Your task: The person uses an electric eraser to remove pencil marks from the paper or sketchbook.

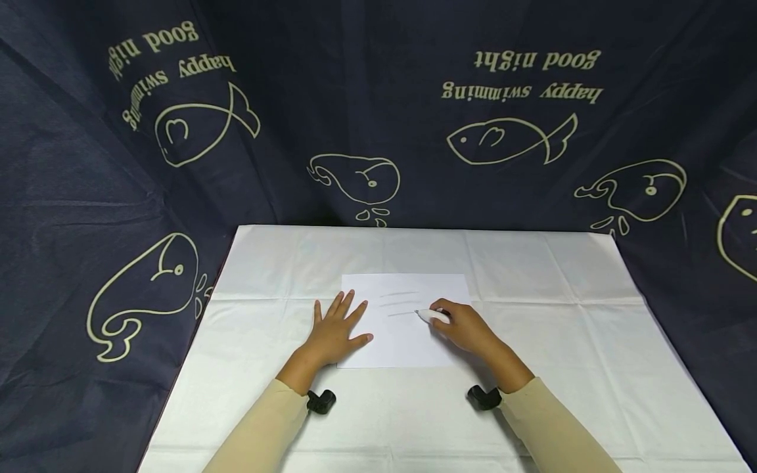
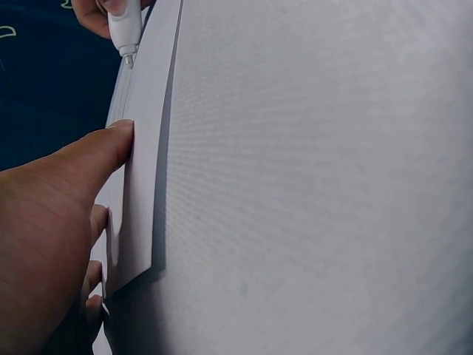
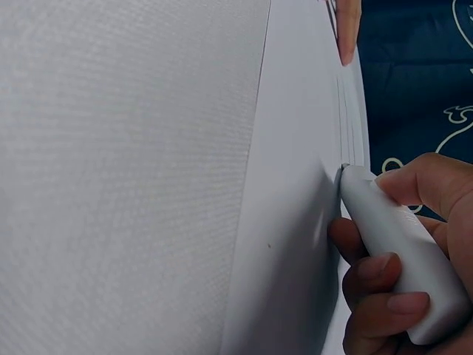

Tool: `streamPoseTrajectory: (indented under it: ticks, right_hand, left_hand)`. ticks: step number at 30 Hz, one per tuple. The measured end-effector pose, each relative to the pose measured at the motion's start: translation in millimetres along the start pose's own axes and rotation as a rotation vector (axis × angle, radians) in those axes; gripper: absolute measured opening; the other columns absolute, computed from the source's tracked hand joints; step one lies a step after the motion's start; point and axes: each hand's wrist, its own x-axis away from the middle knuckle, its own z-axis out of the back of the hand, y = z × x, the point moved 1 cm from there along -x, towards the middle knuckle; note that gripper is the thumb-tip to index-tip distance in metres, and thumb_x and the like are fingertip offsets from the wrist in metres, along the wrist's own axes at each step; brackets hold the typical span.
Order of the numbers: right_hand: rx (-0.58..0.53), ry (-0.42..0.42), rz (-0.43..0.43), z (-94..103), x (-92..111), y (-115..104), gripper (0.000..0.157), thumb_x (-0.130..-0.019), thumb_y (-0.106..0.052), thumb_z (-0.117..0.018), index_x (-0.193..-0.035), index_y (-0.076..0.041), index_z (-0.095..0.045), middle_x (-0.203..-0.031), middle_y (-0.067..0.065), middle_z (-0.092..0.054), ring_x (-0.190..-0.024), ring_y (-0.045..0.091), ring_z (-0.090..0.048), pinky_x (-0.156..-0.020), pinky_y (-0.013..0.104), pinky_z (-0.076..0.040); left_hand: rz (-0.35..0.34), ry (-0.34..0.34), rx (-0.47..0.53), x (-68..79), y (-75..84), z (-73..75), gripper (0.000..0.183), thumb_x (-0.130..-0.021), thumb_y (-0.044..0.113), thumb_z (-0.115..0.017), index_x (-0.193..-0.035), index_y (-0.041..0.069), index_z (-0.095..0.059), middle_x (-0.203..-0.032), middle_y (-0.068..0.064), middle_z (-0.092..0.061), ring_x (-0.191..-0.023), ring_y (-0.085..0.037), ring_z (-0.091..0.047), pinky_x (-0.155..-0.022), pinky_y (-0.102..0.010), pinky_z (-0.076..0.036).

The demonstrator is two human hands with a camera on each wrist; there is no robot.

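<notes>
Nearest are my beige sleeves (image 1: 556, 424), with a small black device (image 1: 321, 401) at my left wrist and another, its match, at my right; beyond it my left hand (image 1: 331, 338) lies palm down, fingers spread wide and gripping nothing, across the left edge of a white sheet of paper (image 1: 402, 341); my right hand (image 1: 467, 328) is closed, thumb and fingers curled round a chunky white pen-like tool (image 3: 403, 259), over the sheet's right part; its narrow tip meets the right end of the lowest of three thin grey lines (image 1: 397, 304), roughly parallel; under the paper spreads a creased white cloth (image 1: 562, 341); behind it hangs a dark navy cloth (image 1: 414, 39) with pale outlined fish and whales (image 1: 355, 179); its cream lettering, upside down from where I sit, reads "good night" (image 1: 538, 60) above "happy swimming" (image 1: 522, 92), once at upper left and again at upper right.
</notes>
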Motion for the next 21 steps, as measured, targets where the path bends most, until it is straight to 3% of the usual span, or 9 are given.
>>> streamPoseTrajectory:
  ticks: [21]
  right_hand:
    - [-0.028,-0.009,0.021,0.2,0.3,-1.6,0.024,-0.096,-0.02,-0.069,-0.118,-0.013,-0.069,-0.061,-0.006,-0.036,-0.057,0.012,-0.031,-0.055,0.028,-0.03]
  left_hand:
    - [-0.001,0.0,0.003,0.5,0.4,0.7,0.073,-0.099,0.059,-0.053,-0.16,0.025,-0.032,-0.172,-0.01,-0.012,-0.16,-0.035,-0.006,-0.118,-0.075,0.002]
